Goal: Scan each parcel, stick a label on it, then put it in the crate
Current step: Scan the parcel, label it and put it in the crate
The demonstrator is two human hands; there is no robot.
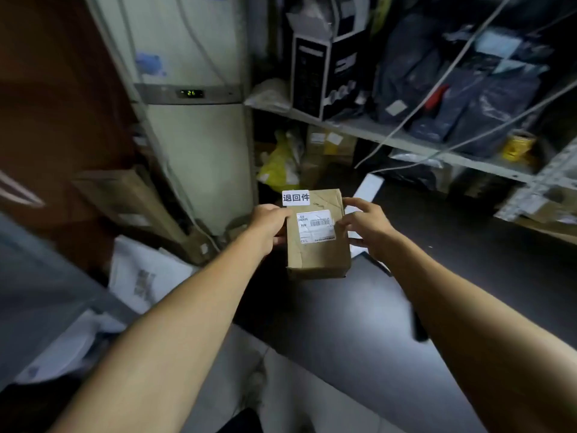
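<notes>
Cluttered shelves [406,139] are lining the background above a dark worktop [468,245]. Both hands are holding a taped cardboard parcel [317,248] at centre: left grip [268,228] clasping its nine o'clock edge, right grip [367,228] its three o'clock edge. A white label [295,197] is sitting at its eleven o'clock corner.

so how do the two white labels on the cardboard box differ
The small sticker sits at the far left corner of the cardboard parcel, overhanging its edge; the shipping label lies fully on the top face. The sticker shows three bold Chinese characters, upright to the camera; the shipping label has a barcode and small print, turned away. Both are white rectangles.
</notes>
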